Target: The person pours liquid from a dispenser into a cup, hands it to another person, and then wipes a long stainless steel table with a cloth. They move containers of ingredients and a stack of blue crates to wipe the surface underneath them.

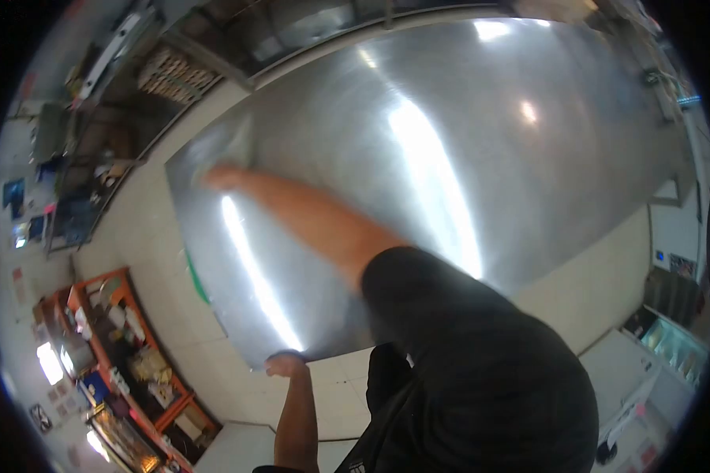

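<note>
A large, shiny metal table [331, 150] fills the middle of the head view. My right arm stretches across it to the far left part, where my right hand [223, 177] is low over the metal and smeared by motion. A pale, blurred patch [241, 140] shows just beyond that hand; I cannot tell whether it is a cloth under the fingers or a reflection. At the near left corner, my left hand [286, 364] is closed on the table's edge, with its fingers bent over the rim.
An orange shelf unit [126, 355] loaded with mixed items stands at the lower left. Metal racks [173, 75] run along the far side. Something green [196, 277] shows by the table's left edge. White cabinets [619, 370] stand at the lower right, on a tiled floor.
</note>
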Demonstrator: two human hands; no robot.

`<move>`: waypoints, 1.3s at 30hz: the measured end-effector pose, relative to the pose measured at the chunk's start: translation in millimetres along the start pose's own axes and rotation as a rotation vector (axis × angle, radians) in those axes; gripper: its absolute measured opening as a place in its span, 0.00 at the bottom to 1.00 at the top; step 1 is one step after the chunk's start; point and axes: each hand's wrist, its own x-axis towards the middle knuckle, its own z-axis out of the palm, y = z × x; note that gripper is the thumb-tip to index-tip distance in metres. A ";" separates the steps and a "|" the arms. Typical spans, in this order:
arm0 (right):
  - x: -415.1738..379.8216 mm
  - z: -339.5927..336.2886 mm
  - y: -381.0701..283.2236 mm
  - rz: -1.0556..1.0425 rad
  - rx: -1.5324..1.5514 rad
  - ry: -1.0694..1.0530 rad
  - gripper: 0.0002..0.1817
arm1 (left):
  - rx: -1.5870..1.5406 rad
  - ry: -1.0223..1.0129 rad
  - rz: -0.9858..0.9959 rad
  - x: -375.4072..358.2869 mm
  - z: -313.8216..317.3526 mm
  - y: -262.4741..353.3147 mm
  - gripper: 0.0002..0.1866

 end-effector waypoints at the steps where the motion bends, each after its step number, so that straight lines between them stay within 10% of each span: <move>1: -2.0 19.2 -77.3 -0.140 0.099 -0.145 0.20 | 0.035 0.028 0.024 3.2 2.7 -2.3 0.26; 3: -15.8 64.6 -192.5 -0.265 0.359 -0.324 0.23 | 0.062 0.067 0.025 -2.6 4.0 6.9 0.26; 5: -83.2 52.3 -251.4 0.201 1.219 -0.248 0.28 | 0.020 0.034 0.011 -16.1 2.6 24.2 0.27; 11: -198.1 -61.1 -141.4 0.423 1.431 -0.214 0.35 | -0.285 -0.079 -0.061 -11.4 -7.4 11.4 0.30; 14: -263.3 -150.5 14.5 0.365 0.709 0.285 0.28 | -0.220 -0.070 -0.052 2.2 1.7 -5.6 0.30; 18: -307.6 -288.4 137.2 0.661 -0.065 0.396 0.33 | -0.338 -0.104 -0.066 -22.6 -19.4 15.6 0.30; 22: -265.3 -230.9 231.2 0.597 -0.911 0.577 0.31 | -0.414 -0.099 -0.042 -19.8 -11.0 10.0 0.32; 32: 36.2 1.1 -43.2 0.116 -0.348 0.262 0.28 | -0.505 -0.046 0.055 -16.6 -7.8 5.2 0.28; 39: -104.2 117.9 -200.5 -0.212 -0.224 0.060 0.28 | -0.561 -0.074 0.034 -16.3 -8.3 8.1 0.26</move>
